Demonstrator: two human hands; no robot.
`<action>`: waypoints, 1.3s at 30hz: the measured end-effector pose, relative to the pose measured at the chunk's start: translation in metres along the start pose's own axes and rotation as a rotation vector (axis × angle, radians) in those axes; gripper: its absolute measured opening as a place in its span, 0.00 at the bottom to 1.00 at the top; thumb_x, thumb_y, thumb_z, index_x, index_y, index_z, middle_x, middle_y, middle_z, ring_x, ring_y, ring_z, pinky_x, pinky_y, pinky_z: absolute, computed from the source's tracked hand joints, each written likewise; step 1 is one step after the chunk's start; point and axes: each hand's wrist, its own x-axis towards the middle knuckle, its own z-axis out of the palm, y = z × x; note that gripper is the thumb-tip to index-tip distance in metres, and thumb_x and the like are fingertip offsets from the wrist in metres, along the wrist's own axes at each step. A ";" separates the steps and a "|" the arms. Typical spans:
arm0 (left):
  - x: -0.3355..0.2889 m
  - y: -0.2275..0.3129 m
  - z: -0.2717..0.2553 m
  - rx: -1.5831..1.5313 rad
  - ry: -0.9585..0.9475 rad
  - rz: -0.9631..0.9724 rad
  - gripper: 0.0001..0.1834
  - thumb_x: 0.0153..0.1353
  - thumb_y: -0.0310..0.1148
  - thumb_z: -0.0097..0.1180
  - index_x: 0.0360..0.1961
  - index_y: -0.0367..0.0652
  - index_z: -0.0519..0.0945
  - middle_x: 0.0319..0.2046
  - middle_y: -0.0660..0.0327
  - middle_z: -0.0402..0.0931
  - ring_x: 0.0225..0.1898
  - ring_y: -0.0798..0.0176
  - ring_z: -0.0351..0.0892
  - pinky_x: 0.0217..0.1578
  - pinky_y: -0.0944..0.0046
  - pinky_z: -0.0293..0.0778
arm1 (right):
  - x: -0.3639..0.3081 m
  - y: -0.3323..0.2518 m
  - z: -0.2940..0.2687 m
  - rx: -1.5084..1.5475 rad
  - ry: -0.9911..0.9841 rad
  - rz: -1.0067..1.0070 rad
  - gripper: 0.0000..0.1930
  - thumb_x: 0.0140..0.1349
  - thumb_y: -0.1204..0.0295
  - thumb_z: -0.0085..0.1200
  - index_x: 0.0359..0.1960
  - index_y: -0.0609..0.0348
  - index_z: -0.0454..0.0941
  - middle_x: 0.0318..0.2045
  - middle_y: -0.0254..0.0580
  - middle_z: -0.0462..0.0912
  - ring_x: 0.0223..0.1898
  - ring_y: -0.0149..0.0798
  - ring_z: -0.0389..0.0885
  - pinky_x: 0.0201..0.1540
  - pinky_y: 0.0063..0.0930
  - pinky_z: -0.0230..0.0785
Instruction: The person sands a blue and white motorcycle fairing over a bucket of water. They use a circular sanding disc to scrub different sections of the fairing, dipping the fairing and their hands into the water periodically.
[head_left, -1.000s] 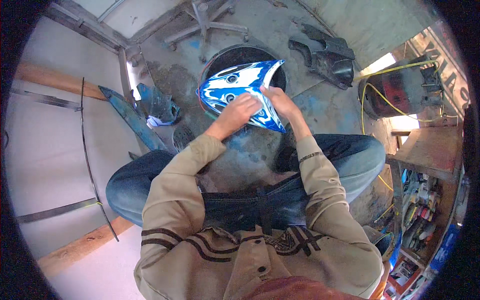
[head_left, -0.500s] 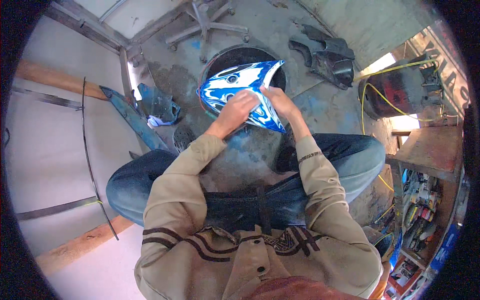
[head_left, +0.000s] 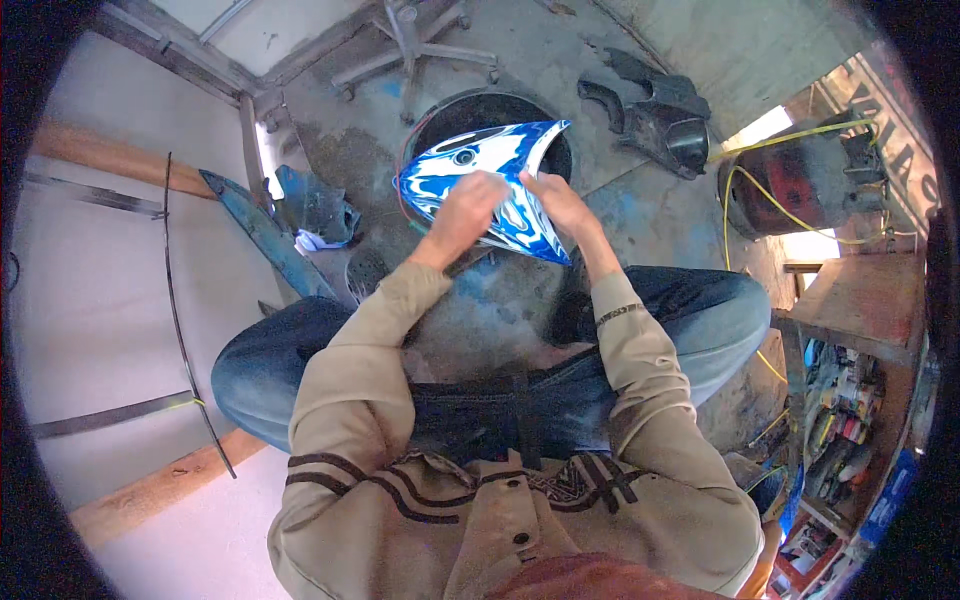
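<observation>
Panel (head_left: 500, 155): was white before you, swirled with bright blue
Shirt (head_left: 430, 540): you wore beige, banded with dark brown stripes and a dark motif across the front
Jeans (head_left: 470, 420): yours were dark blue, faded paler at the knees
Basin (head_left: 450, 118): was black
Floor (head_left: 500, 305): was grey, blotched with blue
Hose (head_left: 790, 140): was yellow
Drum (head_left: 790, 185): was dark, patched with red
Wall (head_left: 100, 290): was pale, tinged lilac on your left
Beam (head_left: 120, 160): was orange-brown
</observation>
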 end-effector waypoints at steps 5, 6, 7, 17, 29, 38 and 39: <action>-0.001 -0.008 -0.010 -0.022 -0.081 0.008 0.18 0.52 0.19 0.60 0.46 0.37 0.85 0.46 0.52 0.85 0.52 0.47 0.84 0.58 0.49 0.79 | -0.006 -0.010 0.003 -0.060 0.015 0.011 0.30 0.78 0.48 0.50 0.50 0.72 0.83 0.42 0.43 0.88 0.45 0.32 0.79 0.54 0.35 0.72; 0.002 -0.016 -0.013 0.052 -0.027 -0.064 0.18 0.52 0.20 0.60 0.46 0.37 0.85 0.46 0.51 0.85 0.53 0.48 0.83 0.60 0.49 0.78 | -0.003 -0.005 0.004 -0.058 0.015 0.011 0.30 0.78 0.48 0.50 0.50 0.72 0.83 0.42 0.43 0.88 0.45 0.32 0.79 0.54 0.35 0.72; -0.002 -0.011 -0.009 0.053 -0.028 -0.064 0.18 0.52 0.20 0.60 0.46 0.37 0.85 0.46 0.51 0.85 0.53 0.48 0.83 0.60 0.49 0.78 | 0.000 -0.001 0.003 -0.074 0.009 0.015 0.30 0.78 0.48 0.50 0.50 0.72 0.83 0.42 0.43 0.88 0.44 0.33 0.79 0.53 0.35 0.72; -0.001 0.016 0.006 -0.009 0.024 0.043 0.14 0.53 0.22 0.58 0.43 0.37 0.85 0.43 0.54 0.84 0.48 0.49 0.83 0.54 0.50 0.78 | 0.011 0.030 -0.003 -0.024 0.030 -0.052 0.31 0.77 0.47 0.51 0.48 0.73 0.83 0.39 0.42 0.88 0.42 0.34 0.79 0.49 0.36 0.72; -0.006 0.015 0.004 -0.050 -0.068 0.180 0.15 0.54 0.22 0.58 0.44 0.37 0.85 0.45 0.53 0.84 0.52 0.50 0.83 0.57 0.52 0.79 | -0.006 -0.008 0.002 -0.079 -0.015 0.006 0.27 0.79 0.51 0.50 0.50 0.70 0.83 0.44 0.37 0.86 0.47 0.29 0.77 0.53 0.32 0.71; -0.005 0.006 0.000 -0.029 -0.079 0.157 0.15 0.53 0.21 0.57 0.44 0.36 0.84 0.46 0.52 0.84 0.52 0.48 0.83 0.60 0.48 0.77 | 0.012 0.024 -0.003 -0.097 0.039 -0.021 0.31 0.78 0.46 0.49 0.46 0.71 0.83 0.41 0.43 0.88 0.44 0.33 0.79 0.51 0.37 0.72; -0.003 -0.005 -0.006 0.055 -0.041 0.063 0.15 0.53 0.21 0.57 0.43 0.36 0.84 0.45 0.53 0.84 0.52 0.49 0.83 0.60 0.48 0.77 | 0.010 0.021 0.000 -0.094 0.035 -0.019 0.31 0.78 0.46 0.49 0.46 0.71 0.83 0.41 0.43 0.88 0.44 0.33 0.79 0.51 0.37 0.72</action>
